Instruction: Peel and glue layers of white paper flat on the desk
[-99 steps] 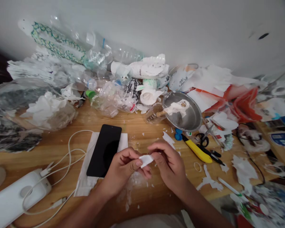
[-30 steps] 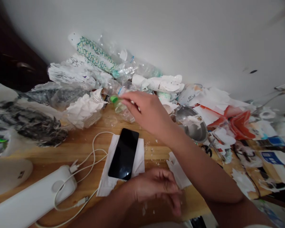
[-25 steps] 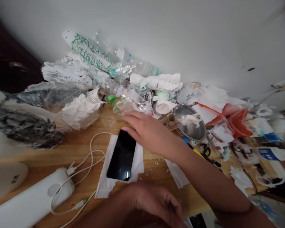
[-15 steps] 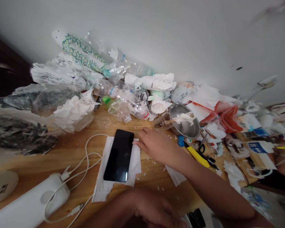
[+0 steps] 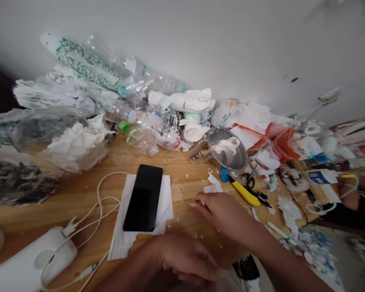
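Observation:
My right hand is low over the wooden table, fingers drawn together and pointing left among small white paper scraps. A tiny white bit shows at its fingertips; I cannot make out what they grip. At the table's front edge, my left hand has curled fingers, and what they hold is hidden. Translucent plastic shows beside those fingers. Left of both hands a black smartphone lies on a white tissue. A torn white paper piece lies just beyond my right hand.
Clear plastic bottles and crumpled paper are piled along the wall. A metal bowl, a yellow-handled cutter and black scissors lie to the right. A white power bank-like device with cables is at left. Another person's arm shows far right.
My right hand has drawn back from beside the phone, toward me and to the right, uncovering the torn paper piece. My left hand stays near the front edge. The view has shifted slightly right.

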### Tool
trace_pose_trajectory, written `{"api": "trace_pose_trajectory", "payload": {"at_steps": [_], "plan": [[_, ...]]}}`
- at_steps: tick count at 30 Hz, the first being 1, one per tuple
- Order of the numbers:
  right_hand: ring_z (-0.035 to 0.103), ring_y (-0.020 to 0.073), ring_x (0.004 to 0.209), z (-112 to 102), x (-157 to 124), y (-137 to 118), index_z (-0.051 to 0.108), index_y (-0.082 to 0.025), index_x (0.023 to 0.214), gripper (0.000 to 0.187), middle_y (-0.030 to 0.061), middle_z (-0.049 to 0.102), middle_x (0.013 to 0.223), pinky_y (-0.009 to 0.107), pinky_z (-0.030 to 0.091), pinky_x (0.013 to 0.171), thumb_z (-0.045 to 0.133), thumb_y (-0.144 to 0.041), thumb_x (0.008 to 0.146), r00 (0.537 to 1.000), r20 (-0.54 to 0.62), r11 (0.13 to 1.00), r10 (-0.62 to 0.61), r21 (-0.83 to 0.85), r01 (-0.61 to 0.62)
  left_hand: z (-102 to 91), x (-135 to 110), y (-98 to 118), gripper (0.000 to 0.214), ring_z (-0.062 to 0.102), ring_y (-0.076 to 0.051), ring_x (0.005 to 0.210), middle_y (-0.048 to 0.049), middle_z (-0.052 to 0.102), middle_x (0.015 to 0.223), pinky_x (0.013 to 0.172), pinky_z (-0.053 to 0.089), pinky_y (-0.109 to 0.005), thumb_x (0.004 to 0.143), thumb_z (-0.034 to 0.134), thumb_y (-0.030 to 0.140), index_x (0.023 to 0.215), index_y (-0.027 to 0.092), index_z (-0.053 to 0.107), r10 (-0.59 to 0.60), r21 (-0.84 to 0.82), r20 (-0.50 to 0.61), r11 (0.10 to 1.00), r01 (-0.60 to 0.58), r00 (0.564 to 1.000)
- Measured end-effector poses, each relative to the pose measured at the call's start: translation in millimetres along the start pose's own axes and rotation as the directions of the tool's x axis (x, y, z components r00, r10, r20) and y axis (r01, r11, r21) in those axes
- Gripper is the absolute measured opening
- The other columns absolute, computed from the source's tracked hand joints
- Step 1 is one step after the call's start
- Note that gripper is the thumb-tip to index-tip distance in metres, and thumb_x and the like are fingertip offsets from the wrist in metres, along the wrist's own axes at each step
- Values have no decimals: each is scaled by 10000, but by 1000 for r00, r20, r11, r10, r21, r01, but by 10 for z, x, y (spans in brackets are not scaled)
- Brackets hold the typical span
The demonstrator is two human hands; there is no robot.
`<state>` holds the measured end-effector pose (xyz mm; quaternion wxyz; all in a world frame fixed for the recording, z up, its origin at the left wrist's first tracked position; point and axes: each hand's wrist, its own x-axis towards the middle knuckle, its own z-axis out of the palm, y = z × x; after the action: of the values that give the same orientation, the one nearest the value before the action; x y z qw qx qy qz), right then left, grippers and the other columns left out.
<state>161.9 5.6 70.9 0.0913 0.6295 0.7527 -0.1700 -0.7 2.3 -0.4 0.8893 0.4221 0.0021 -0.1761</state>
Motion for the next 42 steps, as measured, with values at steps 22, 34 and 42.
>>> {"api": "trace_pose_trajectory", "payload": {"at_steps": [22,34,42], "plan": [[682,239,919,372,-335,652,605,-231,1102,152,54,684,1055,396,540,791,487,-282,1020,887,-447,953,112,301,32,210,-152,170,388,582,-398,1132,-185,683,1237,863,520,-515,978,495,173,1334,72,611,771,308,-628,117,944,109],[636,185,898,243,-342,748,621,-243,1189,209,79,626,1147,346,551,766,538,-285,1003,783,-587,896,207,434,89,-127,-89,330,188,577,-321,1172,-110,740,1091,1094,377,-559,837,642,90,922,202,767,517,507,-855,846,165,-23],[619,174,848,-206,204,842,574,-243,1312,462,80,632,1119,310,539,675,633,-489,925,654,-663,786,366,596,164,-284,530,464,315,708,-133,763,-54,750,857,705,572,-248,815,738,462,788,168,628,293,135,-945,754,-643,145]]}}
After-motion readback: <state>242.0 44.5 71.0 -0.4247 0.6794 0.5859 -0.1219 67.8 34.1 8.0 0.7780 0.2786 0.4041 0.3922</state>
